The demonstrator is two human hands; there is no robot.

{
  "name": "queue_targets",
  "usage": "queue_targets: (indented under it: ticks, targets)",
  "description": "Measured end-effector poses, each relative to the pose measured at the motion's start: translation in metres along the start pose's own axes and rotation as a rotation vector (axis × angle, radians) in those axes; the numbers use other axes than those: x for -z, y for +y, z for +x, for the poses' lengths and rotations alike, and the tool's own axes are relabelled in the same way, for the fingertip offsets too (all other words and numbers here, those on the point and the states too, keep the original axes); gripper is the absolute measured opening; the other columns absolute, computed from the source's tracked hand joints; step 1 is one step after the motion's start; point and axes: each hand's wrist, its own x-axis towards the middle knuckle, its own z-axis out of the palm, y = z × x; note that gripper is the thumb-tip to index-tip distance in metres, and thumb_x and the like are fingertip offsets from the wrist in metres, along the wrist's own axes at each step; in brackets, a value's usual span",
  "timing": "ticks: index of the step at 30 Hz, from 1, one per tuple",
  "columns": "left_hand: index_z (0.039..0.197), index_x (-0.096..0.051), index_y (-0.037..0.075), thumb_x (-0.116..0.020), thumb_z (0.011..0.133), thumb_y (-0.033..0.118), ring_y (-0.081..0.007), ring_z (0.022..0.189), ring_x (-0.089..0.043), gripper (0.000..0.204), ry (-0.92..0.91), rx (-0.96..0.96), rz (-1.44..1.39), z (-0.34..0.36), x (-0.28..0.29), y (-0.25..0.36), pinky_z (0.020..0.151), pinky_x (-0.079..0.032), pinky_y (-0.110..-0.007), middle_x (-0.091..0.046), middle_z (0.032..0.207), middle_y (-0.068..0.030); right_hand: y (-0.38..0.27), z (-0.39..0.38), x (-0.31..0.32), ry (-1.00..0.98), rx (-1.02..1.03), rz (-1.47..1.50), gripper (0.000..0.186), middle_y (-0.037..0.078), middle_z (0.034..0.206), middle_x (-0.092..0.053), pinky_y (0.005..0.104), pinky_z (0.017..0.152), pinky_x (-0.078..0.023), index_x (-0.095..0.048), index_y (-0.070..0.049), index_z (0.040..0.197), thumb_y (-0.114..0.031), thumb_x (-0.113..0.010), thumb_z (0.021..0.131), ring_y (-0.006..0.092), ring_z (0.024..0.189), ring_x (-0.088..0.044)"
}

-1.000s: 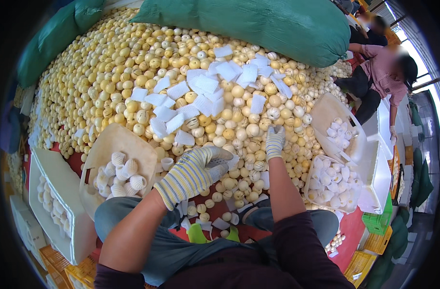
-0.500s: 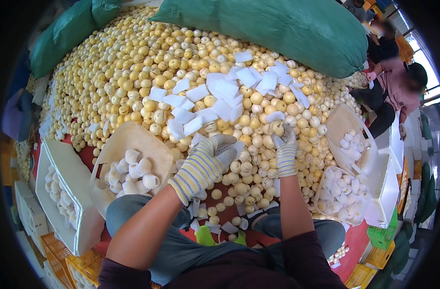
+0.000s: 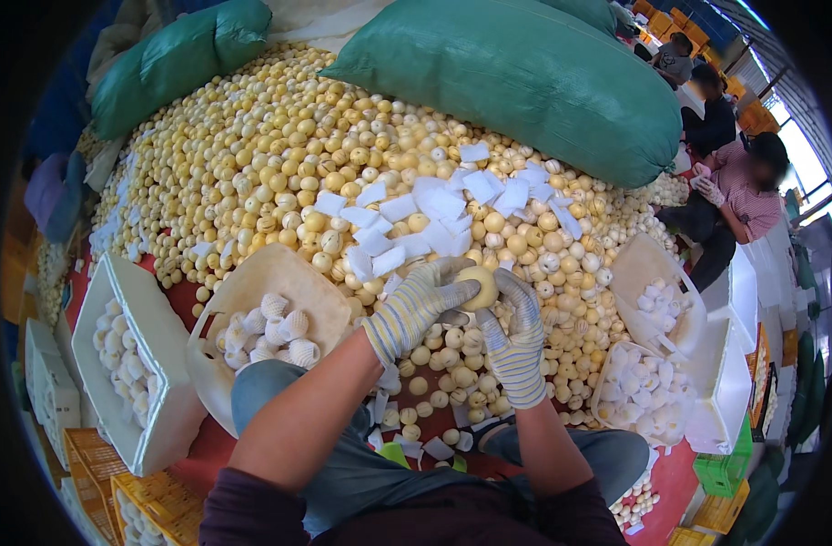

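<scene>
A round yellow fruit (image 3: 477, 288), by its look a pepino melon, is held between my two gloved hands above the front of a big heap of such fruit (image 3: 279, 150). My left hand (image 3: 422, 305), in a striped knit glove, closes on its left side with thumb and fingers. From the right, my right hand (image 3: 514, 332) grips it too, fingers bent round its far side. Whether the left palm also holds a foam sleeve is hidden. Just beyond the hands, several white foam sleeves (image 3: 400, 207) lie flat on the heap.
On my left stand a pale plastic basket (image 3: 243, 273) with sleeved fruit and a white foam box (image 3: 175, 400). To the right are another basket (image 3: 639, 259) and a tub of sleeved fruit (image 3: 648, 387). Green sacks (image 3: 516, 91) border the heap; a co-worker (image 3: 739, 187) sits at far right.
My right hand has brought a fruit up from the heap to my left hand, and both are now closed on it. The view has shifted slightly; the co-worker's hands have come together.
</scene>
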Motion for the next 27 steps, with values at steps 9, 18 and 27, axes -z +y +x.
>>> queue_targets:
  ticks: [9, 18, 27]
  targets:
    - [0.141, -0.041, -0.002, -0.078, 0.081, 0.017, -0.0191, 0.109, -0.062, 0.073, -0.173, -0.160, -0.049, -0.028, -0.012, 0.019, 0.089, -0.053, -0.028, -0.061, 0.122, -0.0114, -0.005, 0.001, 0.027, 0.275, -0.333, 0.543, 0.045, 0.013, 0.128, -0.056, 0.0378, 0.106, -0.043, -0.052, -0.002, 0.130, -0.017, -0.068, 0.091, 0.0259, 0.122, -0.053]
    - [0.147, -0.034, 0.000, -0.080, 0.077, 0.017, -0.0216, 0.115, -0.059, 0.086, -0.386, -0.141, -0.178, -0.035, -0.010, 0.023, 0.091, -0.052, -0.031, -0.055, 0.130, -0.0130, -0.001, -0.008, 0.003, -0.148, -0.755, 1.599, 0.082, 0.017, 0.137, -0.050, 0.0491, 0.110, -0.039, -0.041, -0.003, 0.140, -0.036, -0.081, 0.076, 0.0338, 0.129, -0.047]
    - [0.145, -0.040, 0.002, -0.084, 0.073, 0.015, -0.0191, 0.110, -0.061, 0.085, -0.244, -0.204, 0.164, -0.030, -0.016, 0.031, 0.095, -0.051, -0.032, -0.059, 0.125, -0.0103, -0.019, -0.003, 0.020, 0.186, -0.364, 1.012, 0.050, 0.011, 0.119, -0.058, 0.0351, 0.094, -0.053, -0.050, -0.002, 0.129, 0.003, -0.068, 0.084, 0.0206, 0.106, -0.060]
